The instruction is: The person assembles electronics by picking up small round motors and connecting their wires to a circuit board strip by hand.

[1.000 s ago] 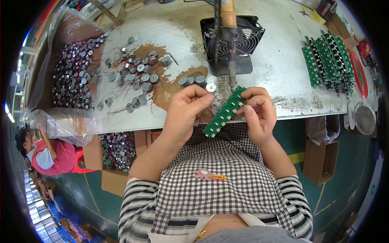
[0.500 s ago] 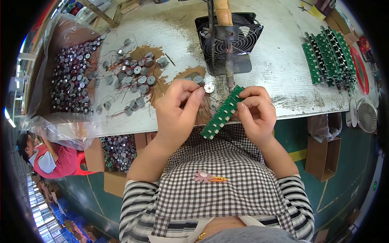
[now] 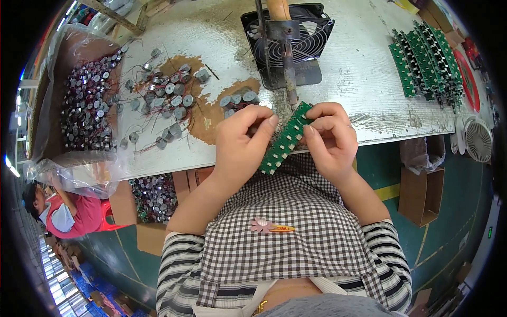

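Note:
My right hand (image 3: 334,141) pinches a long green circuit board (image 3: 285,143) by its upper right edge, holding it aslant over the table's front edge. White connectors line the strip. Against its left side, my left hand (image 3: 238,145) is closed with thumb and forefinger together; whatever they grip is hidden. The board's upper end lies just below the tip of a soldering iron (image 3: 289,79), which points down with its wooden handle (image 3: 278,9) uppermost. Beyond my left knuckles sit several small round metal motors (image 3: 248,97).
More wired motors (image 3: 169,96) lie scattered to the left, beside a plastic-lined carton of them (image 3: 87,105). A black fan (image 3: 311,42) stands behind the iron. Stacked green boards (image 3: 426,66) are at the right. Another person (image 3: 74,211) sits at lower left.
My left hand has come closer to the circuit board. The pale round motor face seen by its fingertips is now out of sight. My right hand keeps its hold on the board.

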A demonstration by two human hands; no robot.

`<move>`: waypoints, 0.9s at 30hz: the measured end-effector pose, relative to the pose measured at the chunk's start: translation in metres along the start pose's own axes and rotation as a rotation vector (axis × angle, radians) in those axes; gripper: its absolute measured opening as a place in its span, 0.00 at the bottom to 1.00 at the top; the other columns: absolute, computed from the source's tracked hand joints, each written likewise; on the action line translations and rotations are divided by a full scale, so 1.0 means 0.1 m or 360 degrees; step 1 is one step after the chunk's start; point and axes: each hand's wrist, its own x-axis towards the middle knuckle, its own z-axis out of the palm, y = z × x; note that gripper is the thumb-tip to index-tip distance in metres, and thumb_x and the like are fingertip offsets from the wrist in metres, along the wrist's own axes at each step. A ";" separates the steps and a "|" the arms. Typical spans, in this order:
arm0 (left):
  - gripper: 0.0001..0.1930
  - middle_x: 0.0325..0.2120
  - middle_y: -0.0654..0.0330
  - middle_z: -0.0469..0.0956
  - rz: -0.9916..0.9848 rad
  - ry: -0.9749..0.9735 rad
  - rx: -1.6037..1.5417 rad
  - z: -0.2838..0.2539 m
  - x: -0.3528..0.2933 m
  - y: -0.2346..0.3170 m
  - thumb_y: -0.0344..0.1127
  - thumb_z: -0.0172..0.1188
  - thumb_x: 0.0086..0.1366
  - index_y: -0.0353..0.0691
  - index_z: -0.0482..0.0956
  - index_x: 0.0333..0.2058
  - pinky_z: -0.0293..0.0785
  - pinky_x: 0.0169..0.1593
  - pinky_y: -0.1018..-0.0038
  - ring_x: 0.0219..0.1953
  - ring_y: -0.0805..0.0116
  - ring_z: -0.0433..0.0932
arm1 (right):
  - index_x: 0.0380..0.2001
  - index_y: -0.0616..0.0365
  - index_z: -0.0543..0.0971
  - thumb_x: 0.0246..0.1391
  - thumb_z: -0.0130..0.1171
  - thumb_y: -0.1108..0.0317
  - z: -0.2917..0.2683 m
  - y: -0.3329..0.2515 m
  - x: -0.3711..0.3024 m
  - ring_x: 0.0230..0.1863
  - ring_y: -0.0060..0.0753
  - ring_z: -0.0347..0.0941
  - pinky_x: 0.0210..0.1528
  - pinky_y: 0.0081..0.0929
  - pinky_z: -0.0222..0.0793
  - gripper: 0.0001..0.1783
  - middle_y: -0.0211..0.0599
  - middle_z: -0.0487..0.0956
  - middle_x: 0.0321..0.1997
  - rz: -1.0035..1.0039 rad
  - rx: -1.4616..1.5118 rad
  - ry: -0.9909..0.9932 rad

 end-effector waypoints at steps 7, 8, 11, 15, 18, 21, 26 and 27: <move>0.04 0.22 0.63 0.76 0.0059 0.0232 -0.0252 -0.09 0.07 0.03 0.28 0.60 0.61 0.35 0.74 0.33 0.68 0.28 0.81 0.24 0.78 0.74 | 0.26 0.67 0.73 0.48 0.58 0.83 -0.01 0.03 0.00 0.26 0.20 0.71 0.27 0.15 0.71 0.04 0.46 0.73 0.39 -0.0004 0.0007 0.0010; 0.04 0.21 0.65 0.76 -0.0195 0.0096 -0.0661 -0.13 0.07 0.07 0.28 0.60 0.61 0.36 0.74 0.31 0.68 0.28 0.82 0.24 0.78 0.74 | 0.26 0.67 0.73 0.48 0.58 0.83 -0.01 0.03 0.00 0.26 0.20 0.71 0.27 0.15 0.71 0.04 0.46 0.73 0.39 -0.0013 -0.0003 0.0007; 0.04 0.22 0.68 0.74 -0.0366 -0.0120 -0.1033 -0.23 0.11 0.04 0.27 0.60 0.60 0.37 0.73 0.29 0.65 0.29 0.85 0.23 0.81 0.71 | 0.26 0.67 0.73 0.48 0.58 0.83 -0.01 0.03 0.00 0.25 0.19 0.71 0.27 0.15 0.70 0.04 0.46 0.73 0.39 -0.0027 -0.0019 -0.0005; 0.03 0.20 0.69 0.72 -0.0599 -0.0299 -0.1281 -0.23 0.13 0.03 0.26 0.61 0.58 0.37 0.74 0.29 0.64 0.29 0.86 0.22 0.83 0.68 | 0.26 0.67 0.73 0.48 0.58 0.83 -0.02 0.02 0.01 0.25 0.19 0.71 0.26 0.15 0.70 0.04 0.46 0.73 0.39 -0.0066 -0.0041 -0.0015; 0.04 0.21 0.69 0.72 -0.0562 -0.0100 -0.0891 -0.08 0.13 0.16 0.27 0.61 0.58 0.36 0.75 0.30 0.64 0.29 0.87 0.22 0.83 0.68 | 0.26 0.67 0.73 0.47 0.58 0.83 -0.02 0.02 0.02 0.25 0.19 0.72 0.26 0.15 0.70 0.04 0.45 0.73 0.39 -0.0035 -0.0037 -0.0009; 0.06 0.26 0.66 0.75 0.0028 -0.0021 -0.0174 0.04 0.09 0.02 0.30 0.61 0.60 0.33 0.75 0.32 0.67 0.30 0.84 0.25 0.81 0.70 | 0.26 0.67 0.73 0.47 0.59 0.83 0.01 -0.02 0.01 0.25 0.20 0.73 0.27 0.15 0.70 0.04 0.46 0.74 0.39 -0.0009 -0.0018 0.0026; 0.06 0.25 0.64 0.76 -0.0218 -0.0078 -0.0389 0.10 0.11 0.11 0.30 0.60 0.60 0.33 0.75 0.30 0.68 0.30 0.82 0.25 0.81 0.71 | 0.26 0.67 0.74 0.47 0.59 0.83 -0.04 -0.02 0.10 0.26 0.19 0.73 0.26 0.14 0.69 0.04 0.46 0.73 0.40 -0.0120 -0.0015 -0.0032; 0.06 0.25 0.64 0.76 -0.0313 -0.0105 -0.0381 0.09 0.12 0.12 0.30 0.60 0.60 0.32 0.75 0.30 0.68 0.30 0.82 0.26 0.81 0.72 | 0.26 0.67 0.74 0.46 0.59 0.83 -0.05 -0.02 0.13 0.26 0.19 0.73 0.26 0.13 0.69 0.04 0.46 0.73 0.40 -0.0205 -0.0067 -0.0091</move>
